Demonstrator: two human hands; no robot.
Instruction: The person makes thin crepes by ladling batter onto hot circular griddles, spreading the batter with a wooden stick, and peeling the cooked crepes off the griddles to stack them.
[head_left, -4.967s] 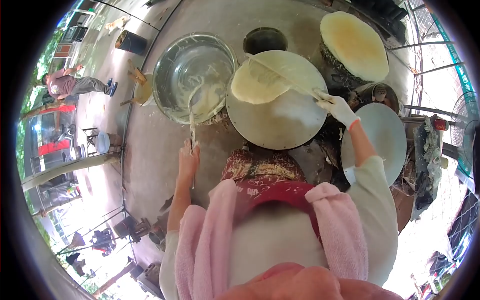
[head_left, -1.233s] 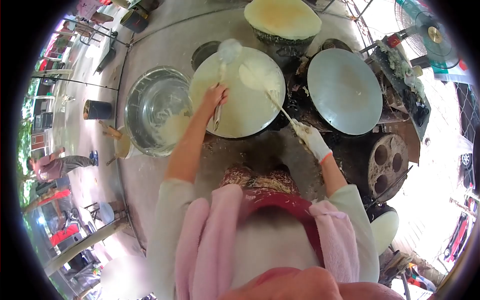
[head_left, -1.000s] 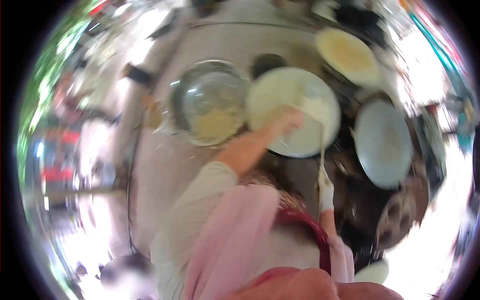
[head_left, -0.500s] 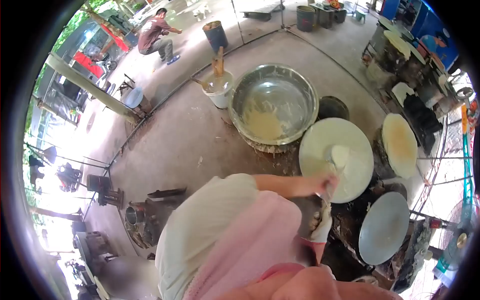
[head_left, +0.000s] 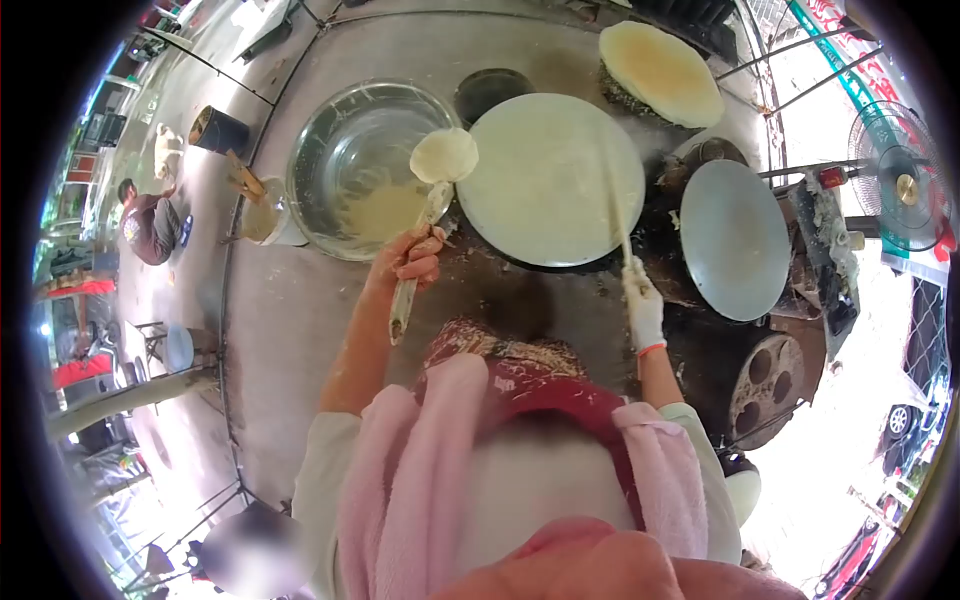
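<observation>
Batter sheet (head_left: 535, 185) pale yellow, round

A dark bin (head_left: 222, 132) stands on the concrete floor (head_left: 262, 310). Just left of the bin is a pale dog (head_left: 166, 152); below and left of it, a person (head_left: 148, 228) in a dark reddish top is hunched low. Below and right of the bin, wooden pieces (head_left: 244, 178) stick out of a whitish pail (head_left: 285, 228). Farther below it slants a post (head_left: 140, 400). Far to the bin's right are a wire-guarded fan (head_left: 905, 188) and, lower, a cylinder with round holes in its end (head_left: 742, 388) and a car wheel (head_left: 899, 423).
</observation>
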